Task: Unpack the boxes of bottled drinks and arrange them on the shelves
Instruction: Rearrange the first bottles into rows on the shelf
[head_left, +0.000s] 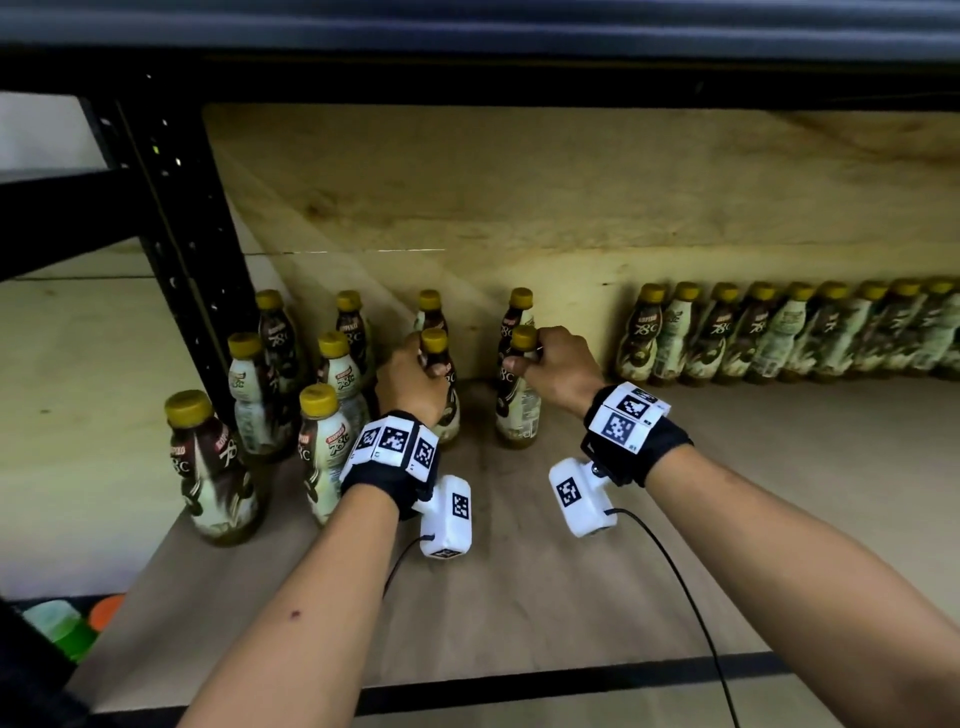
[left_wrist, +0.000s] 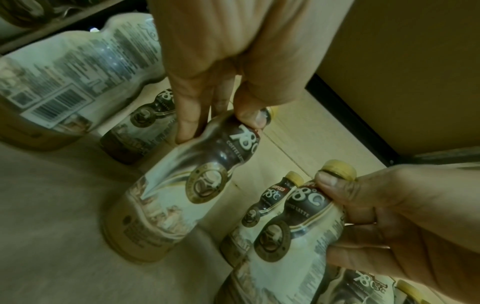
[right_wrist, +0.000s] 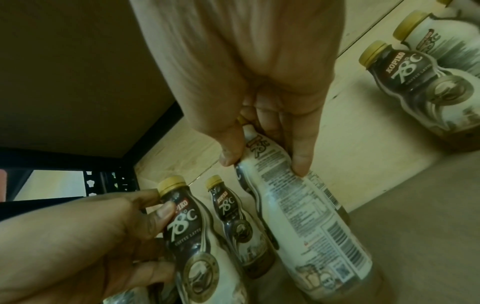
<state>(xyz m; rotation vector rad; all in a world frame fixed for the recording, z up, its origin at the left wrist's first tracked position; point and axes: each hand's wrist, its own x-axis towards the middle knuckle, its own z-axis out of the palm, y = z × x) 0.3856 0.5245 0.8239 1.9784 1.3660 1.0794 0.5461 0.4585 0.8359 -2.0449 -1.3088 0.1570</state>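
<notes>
Two coffee latte bottles with yellow caps stand side by side on the wooden shelf board (head_left: 571, 571). My left hand (head_left: 415, 369) grips the left bottle (head_left: 449, 415) by its neck, fingers and thumb curled round it. In the left wrist view the left hand (left_wrist: 218, 127) pinches the dark neck of that bottle (left_wrist: 168, 197), whose base is on the board. My right hand (head_left: 524, 358) holds the right bottle (head_left: 519, 415) just under its cap. In the right wrist view the right hand (right_wrist: 265, 162) clasps this bottle (right_wrist: 306, 216), its barcode side showing.
Several matching bottles (head_left: 332, 364) stand in loose rows left of my hands, next to a black upright post (head_left: 192, 249). A tight row of bottles (head_left: 779, 332) lines the back wall on the right. The upper shelf (head_left: 467, 78) hangs low overhead.
</notes>
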